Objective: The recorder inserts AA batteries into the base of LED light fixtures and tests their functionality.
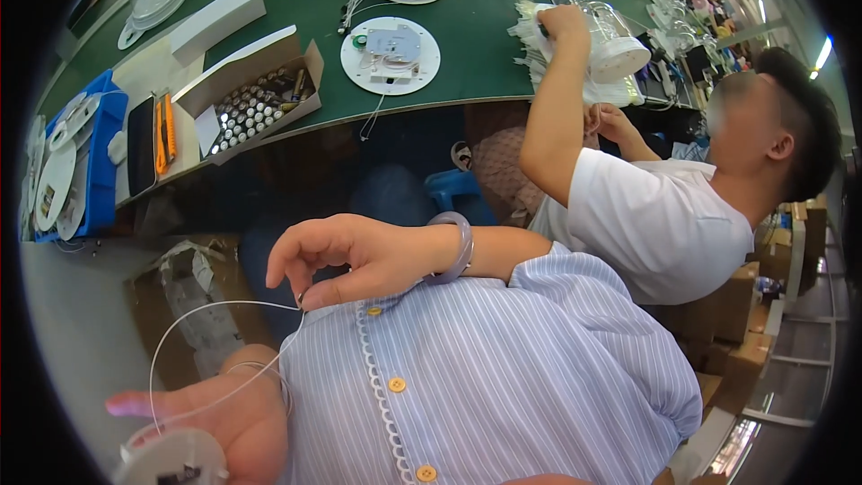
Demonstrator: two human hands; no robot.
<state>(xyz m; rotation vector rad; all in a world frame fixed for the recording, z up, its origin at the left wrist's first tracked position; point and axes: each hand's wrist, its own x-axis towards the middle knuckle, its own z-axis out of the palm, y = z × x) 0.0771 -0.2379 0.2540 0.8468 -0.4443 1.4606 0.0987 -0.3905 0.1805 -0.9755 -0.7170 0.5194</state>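
My right hand (350, 256), with a pale purple bangle on its wrist, is in front of my striped shirt. Its thumb and forefinger pinch the small dark end of a thin white cable (211, 305). From there the cable loops down to my left hand (238, 413) at the lower left. My left hand holds a white round part (175, 460) with a dark detail on its face. The thumb sticks out to the side; the other fingers are partly hidden behind the part, and the picture's lower edge cuts it off.
On the green bench (485, 72) are a white disc with a circuit unit (391, 56), a box of batteries (260, 108), orange cutters (164, 133), a black phone (142, 145) and a blue bin (109, 153). A co-worker in a white shirt (655, 224) works at the right.
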